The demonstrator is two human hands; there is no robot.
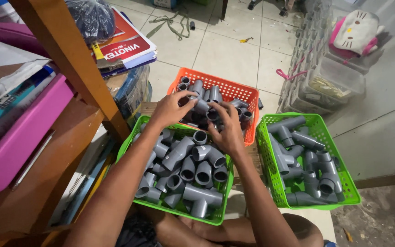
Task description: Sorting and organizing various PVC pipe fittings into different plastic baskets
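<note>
Three baskets sit ahead of me, and I will place everything from the near green basket (pixel 129 145), which lies closest to my knees and is heaped with grey pipe fittings (pixel 193 171), mostly tees and elbows. Just beyond its far rim stands the orange basket (pixel 234 89), and both my hands are over that one. My left hand (pixel 172 109) has its fingers curled and pinching a grey fitting (pixel 200 106) at the near edge of the orange pile; my right hand (pixel 227 130) is pressed around the neighbouring fittings beside it, fingers closed on them, though exactly which piece it grips I cannot tell. To do this well I judge the hands should lift one piece cleanly rather than drag it, since the fittings interlock and a snagged socket could tip others over the low rim.

Right of the near green basket is a second green basket (pixel 339 155) holding longer tees. Left of it a slanted wooden post (pixel 76 64) and a shelf with a pink bin (pixel 19 142) crowd my left elbow. Beyond the orange basket, on the tiled floor, are stacked clear plastic boxes (pixel 330 77), with magazines (pixel 124 45) off to the left of them.
</note>
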